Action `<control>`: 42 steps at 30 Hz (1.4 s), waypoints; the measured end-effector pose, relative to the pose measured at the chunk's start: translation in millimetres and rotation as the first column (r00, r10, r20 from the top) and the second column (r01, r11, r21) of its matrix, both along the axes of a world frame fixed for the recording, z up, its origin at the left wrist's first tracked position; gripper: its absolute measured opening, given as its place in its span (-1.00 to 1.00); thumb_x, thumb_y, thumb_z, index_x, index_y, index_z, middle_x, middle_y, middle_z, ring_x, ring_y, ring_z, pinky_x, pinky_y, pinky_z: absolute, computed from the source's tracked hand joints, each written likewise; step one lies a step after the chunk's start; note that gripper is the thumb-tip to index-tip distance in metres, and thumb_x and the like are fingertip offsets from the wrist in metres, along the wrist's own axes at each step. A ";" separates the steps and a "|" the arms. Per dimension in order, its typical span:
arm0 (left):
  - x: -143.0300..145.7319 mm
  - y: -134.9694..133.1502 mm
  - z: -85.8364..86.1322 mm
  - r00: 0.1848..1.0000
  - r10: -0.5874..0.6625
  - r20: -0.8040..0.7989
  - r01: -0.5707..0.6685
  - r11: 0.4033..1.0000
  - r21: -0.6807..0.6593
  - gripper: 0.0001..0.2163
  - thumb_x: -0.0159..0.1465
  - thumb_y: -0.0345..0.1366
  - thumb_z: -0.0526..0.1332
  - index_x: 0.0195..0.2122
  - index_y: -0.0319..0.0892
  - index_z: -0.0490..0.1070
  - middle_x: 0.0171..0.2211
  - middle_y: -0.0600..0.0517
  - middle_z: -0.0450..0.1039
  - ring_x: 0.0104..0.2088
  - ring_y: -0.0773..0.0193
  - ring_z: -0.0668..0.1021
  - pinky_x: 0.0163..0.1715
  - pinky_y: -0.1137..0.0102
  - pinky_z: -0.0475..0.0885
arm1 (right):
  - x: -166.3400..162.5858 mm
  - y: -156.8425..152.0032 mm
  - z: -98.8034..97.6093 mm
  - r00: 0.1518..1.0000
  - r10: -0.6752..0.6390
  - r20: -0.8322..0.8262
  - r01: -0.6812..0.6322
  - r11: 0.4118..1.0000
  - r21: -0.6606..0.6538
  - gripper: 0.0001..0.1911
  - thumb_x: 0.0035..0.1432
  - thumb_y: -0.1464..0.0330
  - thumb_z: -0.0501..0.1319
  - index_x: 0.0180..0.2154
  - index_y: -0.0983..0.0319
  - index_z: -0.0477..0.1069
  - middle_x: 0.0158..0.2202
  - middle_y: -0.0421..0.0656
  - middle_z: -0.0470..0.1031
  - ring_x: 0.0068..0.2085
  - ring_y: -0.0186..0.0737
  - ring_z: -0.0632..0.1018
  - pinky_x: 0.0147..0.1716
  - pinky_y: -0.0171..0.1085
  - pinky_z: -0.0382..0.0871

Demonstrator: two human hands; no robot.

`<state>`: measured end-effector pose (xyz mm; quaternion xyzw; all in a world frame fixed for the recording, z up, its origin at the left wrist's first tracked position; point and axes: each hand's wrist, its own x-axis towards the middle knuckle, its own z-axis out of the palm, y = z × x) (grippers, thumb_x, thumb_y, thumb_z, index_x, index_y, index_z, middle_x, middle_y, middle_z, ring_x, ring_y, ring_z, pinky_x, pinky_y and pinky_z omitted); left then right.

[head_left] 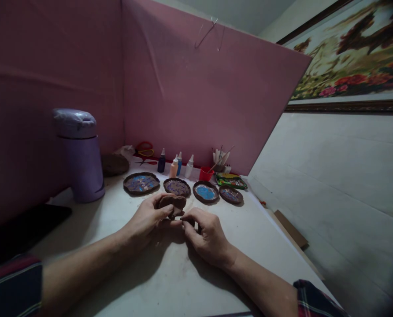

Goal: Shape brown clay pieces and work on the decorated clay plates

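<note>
My left hand holds a piece of brown clay above the white table, thumb on its near face and fingers behind it. The clay is flattened, with an uneven edge. Close by on the right, my right hand is closed in a pinch on a small dark brown bit of clay, mostly hidden by the fingers. Whether this bit joins the larger piece, I cannot tell. Behind the hands stand several shallow brown clay dishes with painted insides, among them a blue one and a purple-speckled one.
A purple tumbler stands at the left, near a dark flat object. Along the back are scissors, several paint bottles, a red cup and a green packet. Pink panels enclose the table's back and left.
</note>
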<state>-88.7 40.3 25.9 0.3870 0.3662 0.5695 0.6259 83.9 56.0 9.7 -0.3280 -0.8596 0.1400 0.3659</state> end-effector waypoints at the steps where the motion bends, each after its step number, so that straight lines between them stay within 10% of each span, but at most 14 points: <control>1: 0.3 -0.1 -0.3 1.000 -0.008 -0.008 0.008 1.000 0.014 -0.76 0.05 -0.43 0.33 -0.22 -0.24 0.43 -0.20 -0.08 0.47 -0.27 0.19 0.55 -0.31 0.27 0.54 | 0.7 0.9 -0.1 1.000 -0.006 0.028 0.005 1.000 0.011 -0.85 0.12 0.48 0.10 -0.32 0.25 0.44 -0.39 -0.15 0.48 -0.40 -0.30 0.44 -0.40 -0.34 0.25; 16: 2.1 -0.6 1.8 0.992 0.025 -0.123 -0.015 0.997 0.082 -0.74 0.01 -0.46 0.33 -0.23 -0.23 0.45 -0.23 -0.09 0.55 -0.26 0.15 0.58 -0.26 0.34 0.49 | -3.2 5.5 -4.0 0.989 -0.052 0.141 0.043 0.997 0.060 -0.90 0.00 0.53 0.05 -0.45 0.24 0.26 -0.47 -0.19 0.36 -0.46 -0.32 0.31 -0.43 -0.34 0.16; 25: 3.0 -1.8 5.4 0.994 0.101 0.044 -0.101 0.995 -0.005 -0.77 0.03 -0.55 0.30 -0.26 -0.26 0.45 -0.27 -0.09 0.54 -0.33 0.16 0.60 -0.33 0.26 0.57 | -5.3 12.3 -3.4 0.923 -0.366 0.119 0.367 0.930 0.021 -0.92 0.06 0.52 0.07 -0.40 0.27 0.30 -0.46 -0.12 0.41 -0.46 -0.26 0.38 -0.43 -0.31 0.19; 31: -5.3 3.8 4.7 0.989 0.069 0.133 -0.058 0.995 -0.085 -0.78 0.12 -0.61 0.19 -0.21 -0.31 0.41 -0.22 -0.15 0.50 -0.27 0.17 0.61 -0.26 0.31 0.59 | -4.8 7.2 -1.0 0.977 -0.068 -0.203 0.015 0.969 -0.248 -0.82 0.24 0.39 0.03 -0.39 0.25 0.34 -0.49 -0.21 0.41 -0.49 -0.36 0.40 -0.47 -0.38 0.28; 37: -7.5 7.7 -0.2 0.985 0.050 0.164 -0.037 0.996 -0.084 -0.79 0.11 -0.62 0.18 -0.25 -0.31 0.44 -0.23 -0.12 0.49 -0.30 0.20 0.61 -0.28 0.35 0.60 | -10.6 1.7 -4.9 0.866 -0.088 -0.492 -0.261 0.760 -0.595 -0.76 0.17 0.19 0.13 -0.33 0.26 0.34 -0.53 -0.26 0.34 -0.61 -0.44 0.35 -0.69 -0.45 0.25; 42: -7.2 6.7 0.0 0.994 0.033 0.107 -0.025 0.997 -0.078 -0.80 0.13 -0.58 0.20 -0.22 -0.30 0.44 -0.23 -0.14 0.50 -0.28 0.17 0.61 -0.31 0.39 0.59 | -10.4 2.3 -3.4 0.815 -0.115 -0.569 -0.326 0.720 -0.613 -0.71 0.14 0.15 0.16 -0.30 0.27 0.36 -0.51 -0.24 0.34 -0.61 -0.45 0.34 -0.71 -0.45 0.23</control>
